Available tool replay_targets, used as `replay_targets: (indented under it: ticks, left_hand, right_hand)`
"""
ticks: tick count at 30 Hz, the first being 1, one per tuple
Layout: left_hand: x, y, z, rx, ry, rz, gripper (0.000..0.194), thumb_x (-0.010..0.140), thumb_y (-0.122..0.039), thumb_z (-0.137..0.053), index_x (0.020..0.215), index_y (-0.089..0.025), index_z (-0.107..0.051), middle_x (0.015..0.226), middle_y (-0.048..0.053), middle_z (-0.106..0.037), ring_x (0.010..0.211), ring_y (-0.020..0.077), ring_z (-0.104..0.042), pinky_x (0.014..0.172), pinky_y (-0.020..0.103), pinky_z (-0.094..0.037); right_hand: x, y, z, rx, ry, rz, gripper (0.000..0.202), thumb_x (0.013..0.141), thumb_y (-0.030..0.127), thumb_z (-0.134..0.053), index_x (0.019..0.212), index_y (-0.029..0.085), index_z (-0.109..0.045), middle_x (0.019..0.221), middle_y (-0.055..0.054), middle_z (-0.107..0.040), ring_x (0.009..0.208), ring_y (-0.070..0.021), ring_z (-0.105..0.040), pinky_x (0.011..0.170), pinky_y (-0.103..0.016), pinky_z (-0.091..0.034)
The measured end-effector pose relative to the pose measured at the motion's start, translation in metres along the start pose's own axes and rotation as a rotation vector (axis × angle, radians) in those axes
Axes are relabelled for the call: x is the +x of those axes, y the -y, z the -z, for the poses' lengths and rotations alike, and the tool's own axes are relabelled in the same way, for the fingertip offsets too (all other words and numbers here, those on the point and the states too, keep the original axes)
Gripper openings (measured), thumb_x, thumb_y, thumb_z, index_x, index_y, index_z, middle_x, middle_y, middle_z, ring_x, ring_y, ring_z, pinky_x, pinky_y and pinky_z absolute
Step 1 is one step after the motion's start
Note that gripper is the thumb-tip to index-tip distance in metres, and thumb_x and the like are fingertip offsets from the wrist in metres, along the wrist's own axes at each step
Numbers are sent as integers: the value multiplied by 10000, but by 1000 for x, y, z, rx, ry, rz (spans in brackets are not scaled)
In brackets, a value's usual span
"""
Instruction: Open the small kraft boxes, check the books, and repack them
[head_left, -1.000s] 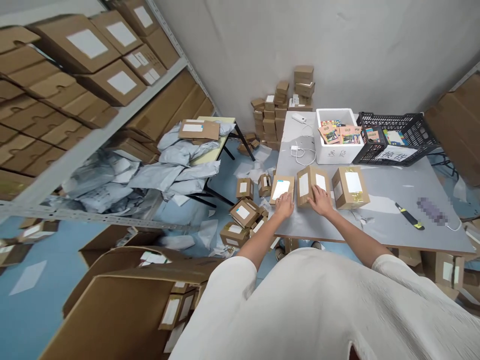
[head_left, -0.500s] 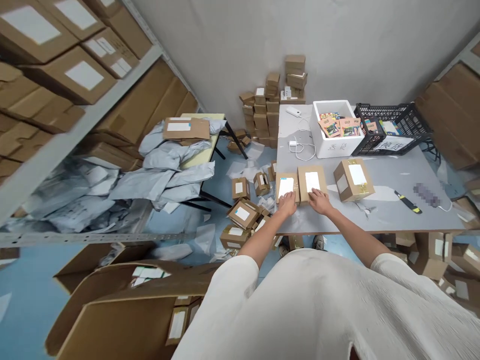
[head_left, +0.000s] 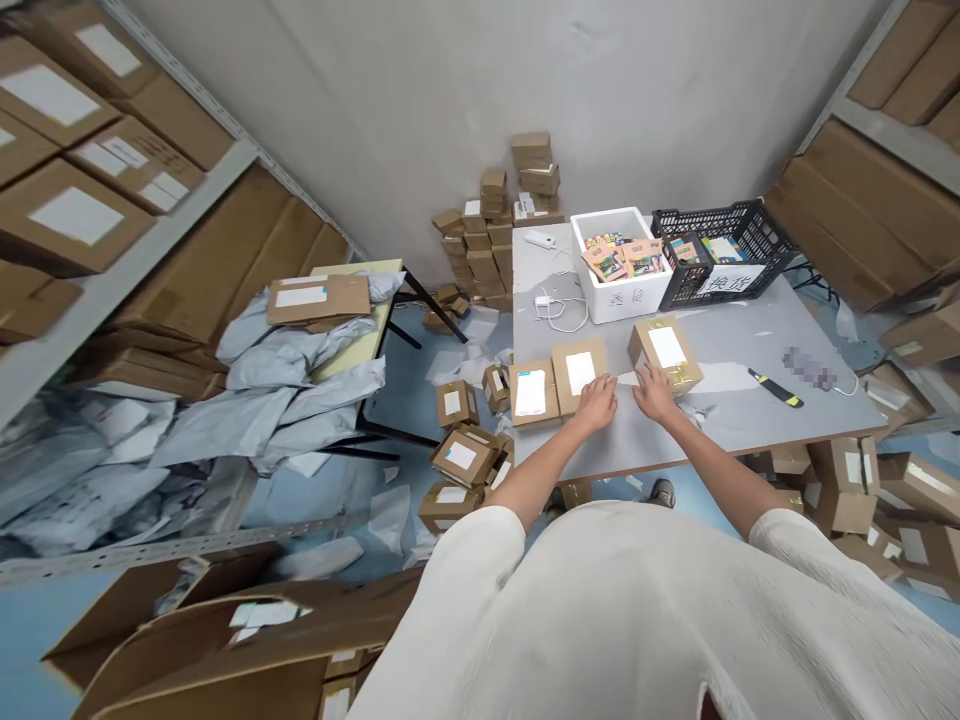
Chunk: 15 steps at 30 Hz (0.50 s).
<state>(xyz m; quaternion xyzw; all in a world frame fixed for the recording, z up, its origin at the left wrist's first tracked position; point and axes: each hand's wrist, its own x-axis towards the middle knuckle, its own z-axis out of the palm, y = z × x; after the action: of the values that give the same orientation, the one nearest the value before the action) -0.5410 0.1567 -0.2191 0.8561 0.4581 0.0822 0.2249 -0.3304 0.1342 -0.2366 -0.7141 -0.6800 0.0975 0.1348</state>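
Three cardboard boxes with white labels stand in a row on the grey table [head_left: 757, 390]. The left box [head_left: 550, 405] and the middle box [head_left: 564, 355] sit side by side at the table's left edge. My left hand [head_left: 598, 403] is at the right front corner of the middle box, fingers stretched out and apart. Against the left front corner of the right box [head_left: 684, 378], which has shiny yellowish tape, my right hand [head_left: 654, 393] rests with its fingers spread. Neither hand grips a box. The undersides of both hands are hidden.
Behind the boxes are a white foam box [head_left: 622, 300] of colourful booklets and a black crate [head_left: 679, 285]. A box cutter [head_left: 776, 388] lies to the right. A white cable [head_left: 562, 315] lies at the back left. Parcels crowd the floor and a side table [head_left: 352, 350].
My left hand has gone from the left box to the middle box's right side. My right hand has left the middle box for the right box. The view has turned right.
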Motion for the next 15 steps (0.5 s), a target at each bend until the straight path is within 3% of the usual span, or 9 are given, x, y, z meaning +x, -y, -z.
replay_targets:
  ticks: [4, 8, 11, 15]
  left_hand:
    - [45, -60, -26, -19, -11, 0, 591, 1063, -234, -466, 1653, -214, -462, 1773, 171, -409, 1625, 324, -409, 1315, 547, -366]
    - [82, -111, -52, -46, -16, 88, 574, 1069, -242, -477, 1642, -210, -472, 1778, 178, -391, 1626, 350, -403, 1305, 563, -386]
    - [99, -133, -65, -65, -15, 192, 620, 1034, -206, -531, 1651, -188, -463, 1800, 210, -323, 1602, 365, -442, 1285, 535, -422]
    - [111, -148, -73, -101, -42, 245, 719, 943, -137, -605, 1647, -186, -470, 1808, 218, -274, 1576, 377, -474, 1285, 516, -433]
  right_hand:
    - [8, -68, 14, 7, -56, -4, 674, 1016, 341, -482, 1676, 208, -481, 1767, -214, -380, 1584, -447, -335, 1224, -677, -353]
    - [13, -129, 28, -1, -10, -23, 735, 1015, 350, -462, 1724, 184, -367, 1763, -239, -360, 1562, -434, -364, 1191, -646, -414]
    - [17, -156, 32, 61, 55, 2, 735, 1012, 381, -467, 1717, 199, -366, 1741, -241, -392, 1514, -427, -430, 1140, -623, -473]
    - [24, -173, 34, 111, 86, 27, 731, 1002, 416, -474, 1698, 205, -391, 1685, -242, -441, 1424, -416, -517, 1080, -581, -521]
